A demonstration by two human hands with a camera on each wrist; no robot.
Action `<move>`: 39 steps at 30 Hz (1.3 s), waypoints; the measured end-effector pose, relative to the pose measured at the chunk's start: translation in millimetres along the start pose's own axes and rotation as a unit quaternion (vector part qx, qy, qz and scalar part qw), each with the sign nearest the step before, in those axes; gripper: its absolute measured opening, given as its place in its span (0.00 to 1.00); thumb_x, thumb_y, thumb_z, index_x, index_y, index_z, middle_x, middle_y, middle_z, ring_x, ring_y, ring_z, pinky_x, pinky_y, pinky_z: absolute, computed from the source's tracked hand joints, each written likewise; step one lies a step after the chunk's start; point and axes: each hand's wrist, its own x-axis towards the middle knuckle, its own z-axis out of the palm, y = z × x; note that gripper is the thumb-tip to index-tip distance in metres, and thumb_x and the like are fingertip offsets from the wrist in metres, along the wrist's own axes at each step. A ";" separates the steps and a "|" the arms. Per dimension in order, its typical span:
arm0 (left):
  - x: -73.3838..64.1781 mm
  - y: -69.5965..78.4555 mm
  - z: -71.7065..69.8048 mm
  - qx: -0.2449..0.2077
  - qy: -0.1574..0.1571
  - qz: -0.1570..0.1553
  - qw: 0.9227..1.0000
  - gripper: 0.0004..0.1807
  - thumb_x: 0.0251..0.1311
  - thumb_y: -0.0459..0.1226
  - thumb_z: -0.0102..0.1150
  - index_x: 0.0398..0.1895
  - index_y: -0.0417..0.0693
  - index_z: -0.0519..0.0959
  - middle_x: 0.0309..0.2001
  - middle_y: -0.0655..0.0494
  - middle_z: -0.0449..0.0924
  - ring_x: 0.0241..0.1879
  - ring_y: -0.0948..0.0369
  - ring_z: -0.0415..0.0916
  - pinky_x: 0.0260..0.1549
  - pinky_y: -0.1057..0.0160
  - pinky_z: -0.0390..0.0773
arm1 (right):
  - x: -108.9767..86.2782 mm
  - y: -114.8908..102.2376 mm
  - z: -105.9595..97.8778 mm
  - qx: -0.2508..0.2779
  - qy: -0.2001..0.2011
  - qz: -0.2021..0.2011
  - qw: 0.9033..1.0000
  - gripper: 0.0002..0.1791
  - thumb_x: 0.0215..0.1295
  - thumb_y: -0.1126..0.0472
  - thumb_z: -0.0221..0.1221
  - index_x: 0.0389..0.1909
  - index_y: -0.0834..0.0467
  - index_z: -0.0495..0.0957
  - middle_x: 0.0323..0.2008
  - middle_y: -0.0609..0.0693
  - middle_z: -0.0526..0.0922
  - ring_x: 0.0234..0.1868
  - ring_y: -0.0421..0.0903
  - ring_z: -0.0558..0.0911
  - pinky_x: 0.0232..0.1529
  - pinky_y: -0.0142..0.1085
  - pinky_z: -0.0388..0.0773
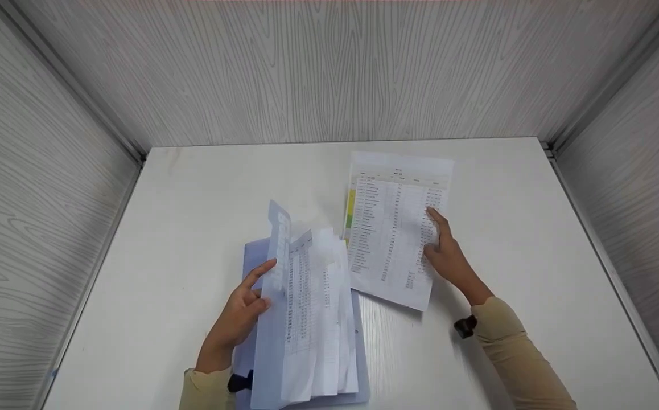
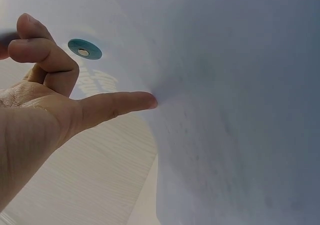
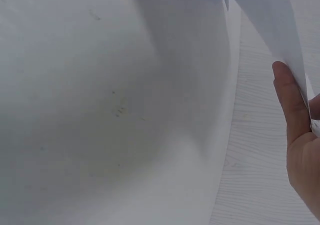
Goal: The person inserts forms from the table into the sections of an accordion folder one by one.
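Observation:
A blue plastic document folder [image 1: 267, 347] lies at the centre front, its cover raised on the left. Several printed sheets [image 1: 324, 319] stand fanned out inside it. My left hand [image 1: 241, 310] touches the raised cover, index finger and thumb extended. In the left wrist view the thumb [image 2: 120, 105] presses on the blue plastic below a teal button [image 2: 85, 49], and other fingers are bent. My right hand [image 1: 449, 253] pinches printed papers [image 1: 392, 233] by their right edge, behind and right of the folder. The right wrist view shows fingers [image 3: 290, 97] against a sheet [image 3: 275, 20].
Everything lies on a white table [image 1: 193, 210] with wood-grain panels [image 1: 329, 68] at its back and both sides. Yellow and green strips [image 1: 350, 208] show at the papers' left edge. A black wrist strap [image 1: 466, 327] sits at the right sleeve.

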 end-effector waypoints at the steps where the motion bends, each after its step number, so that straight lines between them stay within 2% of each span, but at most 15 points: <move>1: 0.3 0.0 0.1 0.000 0.000 0.000 1.000 0.39 0.62 0.25 0.44 0.75 0.40 0.42 0.56 0.30 0.70 0.49 0.46 0.80 0.42 0.56 0.82 | -1.2 0.7 0.0 0.002 -0.002 0.001 1.000 0.47 0.62 0.74 0.43 0.75 0.38 0.38 0.76 0.59 0.47 0.53 0.57 0.76 0.58 0.50 0.65; 7: 1.1 -0.3 -0.4 0.001 0.001 0.001 1.000 0.39 0.62 0.25 0.45 0.75 0.41 0.43 0.56 0.29 0.70 0.48 0.46 0.80 0.41 0.55 0.82 | -6.8 4.7 0.0 0.013 -0.013 -0.006 1.000 0.47 0.61 0.75 0.45 0.76 0.41 0.39 0.77 0.59 0.41 0.58 0.59 0.71 0.61 0.52 0.62; 15: 1.5 -0.9 -0.9 -0.002 -0.003 0.000 1.000 0.39 0.63 0.26 0.45 0.75 0.42 0.43 0.56 0.30 0.70 0.48 0.45 0.81 0.41 0.54 0.82 | -18.8 9.7 2.0 0.042 -0.048 0.000 0.998 0.48 0.59 0.78 0.47 0.76 0.43 0.40 0.77 0.56 0.35 0.74 0.60 0.51 0.69 0.56 0.49; 19: 1.8 -1.4 -1.2 -0.004 -0.007 -0.001 1.000 0.39 0.63 0.25 0.44 0.75 0.42 0.43 0.56 0.29 0.70 0.48 0.45 0.81 0.41 0.54 0.82 | -26.0 13.4 4.1 0.048 -0.061 0.006 0.997 0.48 0.60 0.78 0.47 0.76 0.43 0.40 0.78 0.55 0.33 0.76 0.58 0.44 0.71 0.57 0.44; 22: 2.0 -1.2 -1.5 -0.004 -0.008 -0.001 1.000 0.39 0.63 0.25 0.44 0.75 0.42 0.43 0.56 0.29 0.70 0.47 0.45 0.81 0.42 0.54 0.82 | -31.6 15.2 5.7 0.055 -0.073 0.012 0.996 0.48 0.61 0.77 0.48 0.76 0.43 0.40 0.78 0.54 0.32 0.75 0.58 0.46 0.71 0.56 0.45; 26: 2.4 -0.2 -1.5 -0.001 -0.004 0.000 1.000 0.39 0.63 0.25 0.45 0.75 0.42 0.44 0.55 0.28 0.71 0.46 0.45 0.81 0.41 0.55 0.82 | -39.8 16.6 6.8 0.060 -0.101 0.016 0.993 0.49 0.62 0.77 0.48 0.76 0.43 0.36 0.77 0.56 0.34 0.67 0.58 0.64 0.63 0.47 0.64; 29: 2.6 0.4 -1.3 -0.008 -0.005 -0.001 1.000 0.39 0.63 0.25 0.44 0.75 0.41 0.42 0.56 0.31 0.72 0.48 0.46 0.81 0.41 0.56 0.82 | -46.4 17.7 7.4 0.080 -0.129 0.021 0.988 0.50 0.62 0.77 0.46 0.76 0.43 0.32 0.76 0.59 0.40 0.56 0.56 0.75 0.50 0.39 0.75; 33: 2.5 0.4 -1.2 -0.016 -0.009 0.001 1.000 0.39 0.63 0.25 0.43 0.75 0.39 0.41 0.57 0.33 0.72 0.49 0.47 0.81 0.42 0.57 0.82 | -53.8 19.9 9.0 0.101 -0.160 0.029 0.981 0.50 0.63 0.76 0.45 0.75 0.42 0.30 0.73 0.64 0.49 0.50 0.54 0.79 0.44 0.36 0.77; 39: 3.0 0.7 -1.3 -0.015 -0.012 0.008 1.000 0.38 0.64 0.25 0.44 0.75 0.38 0.41 0.56 0.32 0.73 0.48 0.48 0.81 0.41 0.57 0.82 | -62.4 22.1 12.1 0.095 -0.185 0.043 0.977 0.50 0.63 0.76 0.45 0.75 0.42 0.30 0.66 0.68 0.60 0.45 0.53 0.82 0.41 0.37 0.78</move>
